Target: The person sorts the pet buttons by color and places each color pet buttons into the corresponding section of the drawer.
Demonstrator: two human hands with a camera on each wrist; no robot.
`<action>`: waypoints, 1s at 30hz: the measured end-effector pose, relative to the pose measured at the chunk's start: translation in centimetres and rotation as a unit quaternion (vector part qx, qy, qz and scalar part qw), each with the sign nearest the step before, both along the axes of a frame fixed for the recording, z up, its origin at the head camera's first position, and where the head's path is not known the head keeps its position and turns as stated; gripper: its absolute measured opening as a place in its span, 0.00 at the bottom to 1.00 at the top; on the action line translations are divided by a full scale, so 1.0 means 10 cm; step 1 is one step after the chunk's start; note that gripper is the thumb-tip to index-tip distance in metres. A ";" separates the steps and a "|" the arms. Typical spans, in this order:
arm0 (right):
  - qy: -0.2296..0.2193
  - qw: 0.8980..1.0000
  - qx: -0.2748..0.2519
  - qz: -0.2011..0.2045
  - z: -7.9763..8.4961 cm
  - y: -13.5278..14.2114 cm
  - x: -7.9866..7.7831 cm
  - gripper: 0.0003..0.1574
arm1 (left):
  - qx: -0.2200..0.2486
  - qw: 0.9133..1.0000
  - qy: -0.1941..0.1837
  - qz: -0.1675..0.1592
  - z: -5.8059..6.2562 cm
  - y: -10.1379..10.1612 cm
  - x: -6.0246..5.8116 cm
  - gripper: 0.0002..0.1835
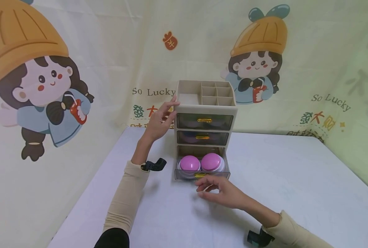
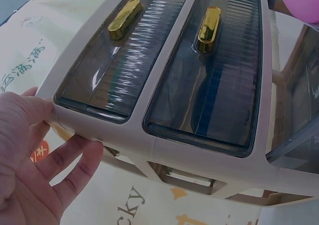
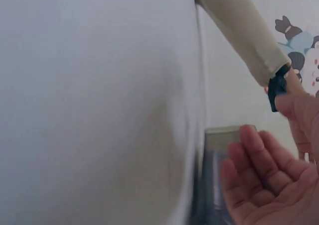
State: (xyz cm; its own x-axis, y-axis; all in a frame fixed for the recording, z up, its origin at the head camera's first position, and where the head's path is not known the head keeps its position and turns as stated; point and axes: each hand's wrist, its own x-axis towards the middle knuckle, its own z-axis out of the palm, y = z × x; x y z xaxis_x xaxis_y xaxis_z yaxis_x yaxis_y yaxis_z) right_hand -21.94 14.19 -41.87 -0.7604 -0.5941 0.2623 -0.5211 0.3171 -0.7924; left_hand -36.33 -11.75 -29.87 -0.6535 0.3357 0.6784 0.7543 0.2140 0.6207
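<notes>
A white desktop drawer cabinet (image 1: 206,110) stands upright with its bottom drawer (image 1: 184,176) pulled out. Inside that drawer sit two round containers with pink lids, one lid on the left (image 1: 189,163) and one on the right (image 1: 210,162). My left hand (image 1: 159,121) rests against the cabinet's upper left side; in the left wrist view, its fingers (image 2: 79,160) are spread at the edge beside the top drawer. Just in front of the open drawer's gold handle (image 1: 200,175) is my right hand (image 1: 222,192), fingers loosely bent, nothing in it.
Two smoked-clear drawers, the upper (image 1: 187,121) and the middle (image 1: 187,137), are closed. An open-topped organizer (image 1: 188,93) with several compartments tops the cabinet. A white cloth covers the table (image 1: 283,179); behind hangs a printed backdrop (image 1: 196,51).
</notes>
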 end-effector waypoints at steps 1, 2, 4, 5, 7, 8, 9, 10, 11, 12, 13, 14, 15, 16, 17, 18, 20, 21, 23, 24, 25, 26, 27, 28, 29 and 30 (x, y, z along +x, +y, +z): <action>-0.031 0.999 0.002 -0.009 -0.01 -0.01 0.01 0.18 | 0.000 1.000 0.000 -0.001 0.00 0.00 0.00 0.19; -0.061 0.998 0.005 -0.020 -0.01 -0.01 0.02 0.19 | 0.000 1.000 0.000 -0.001 0.00 0.00 0.00 0.19; -0.115 0.992 0.007 -0.040 -0.03 -0.02 0.03 0.20 | 0.000 1.000 0.000 -0.001 0.00 0.00 0.00 0.19; -0.140 0.989 0.006 -0.047 -0.03 -0.03 0.04 0.21 | 0.000 1.000 0.000 -0.002 0.00 0.00 0.00 0.19; -0.175 0.983 -0.005 -0.053 -0.05 -0.03 0.04 0.22 | 0.001 1.000 0.000 -0.002 0.00 0.00 0.00 0.20; -0.186 0.981 -0.013 -0.052 -0.06 -0.03 0.04 0.22 | 0.002 1.000 0.000 -0.001 0.00 0.00 0.00 0.20; -0.199 0.978 -0.024 -0.051 -0.07 -0.02 0.03 0.23 | 0.002 1.000 -0.001 -0.001 0.00 0.00 0.00 0.20; -0.209 0.976 -0.034 -0.049 -0.07 -0.02 0.03 0.24 | 0.002 1.000 -0.001 0.000 0.00 0.00 0.00 0.20; -0.220 0.973 -0.043 -0.049 -0.08 -0.02 0.03 0.24 | 0.002 1.000 -0.001 0.001 0.00 0.00 0.00 0.20; -0.232 0.970 -0.053 -0.049 -0.09 -0.02 0.02 0.25 | 0.003 1.000 -0.002 0.002 0.01 0.00 0.00 0.20; -0.247 0.966 -0.063 -0.050 -0.09 -0.02 0.02 0.25 | 0.003 1.000 -0.002 0.002 0.01 0.00 0.00 0.20; -0.264 0.960 -0.075 -0.052 -0.09 -0.02 0.02 0.25 | 0.002 1.000 -0.002 0.003 0.01 0.00 0.00 0.20; -0.282 0.954 -0.087 -0.056 -0.09 -0.02 0.01 0.26 | 0.002 1.000 -0.002 0.003 0.01 0.00 0.01 0.20; -0.298 0.948 -0.096 -0.061 -0.09 -0.03 0.01 0.26 | 0.002 1.000 -0.002 0.003 0.01 0.01 0.01 0.20; -0.314 0.941 -0.107 -0.067 -0.09 -0.03 0.00 0.27 | 0.002 1.000 -0.003 0.003 0.01 0.00 0.01 0.20; -0.330 0.934 -0.117 -0.073 -0.09 -0.03 0.00 0.28 | 0.003 1.000 -0.003 0.002 0.01 0.00 0.00 0.20; -0.359 0.919 -0.140 -0.086 -0.08 -0.04 -0.01 0.29 | 0.002 1.000 -0.002 0.002 0.01 0.00 0.00 0.20; -0.371 0.912 -0.149 -0.093 -0.08 -0.04 -0.02 0.30 | 0.003 1.000 -0.002 0.001 0.01 0.00 0.00 0.20; -0.390 0.900 -0.167 -0.103 -0.07 -0.04 -0.04 0.32 | 0.002 1.000 -0.002 0.001 0.00 0.00 0.00 0.20; -0.397 0.895 -0.175 -0.106 -0.07 -0.04 -0.05 0.32 | 0.002 1.000 -0.002 0.001 0.01 0.00 0.00 0.20; -0.404 0.890 -0.183 -0.109 -0.07 -0.04 -0.05 0.32 | 0.002 1.000 -0.002 0.001 0.01 0.00 0.00 0.20; -0.407 0.887 -0.189 -0.110 -0.07 -0.04 -0.05 0.32 | 0.003 1.000 -0.002 0.000 0.01 0.00 0.00 0.20; -0.409 0.884 -0.194 -0.112 -0.07 -0.04 -0.06 0.33 | 0.003 1.000 -0.002 0.000 0.01 0.00 0.00 0.20; -0.411 0.882 -0.199 -0.112 -0.07 -0.04 -0.06 0.33 | 0.003 1.000 -0.003 -0.001 0.01 0.00 0.00 0.20; -0.414 0.880 -0.205 -0.113 -0.07 -0.04 -0.06 0.33 | 0.003 1.000 -0.003 -0.001 0.01 0.00 0.00 0.20; -0.415 0.878 -0.209 -0.113 -0.07 -0.04 -0.06 0.34 | 0.003 1.000 -0.003 -0.001 0.01 0.00 0.00 0.20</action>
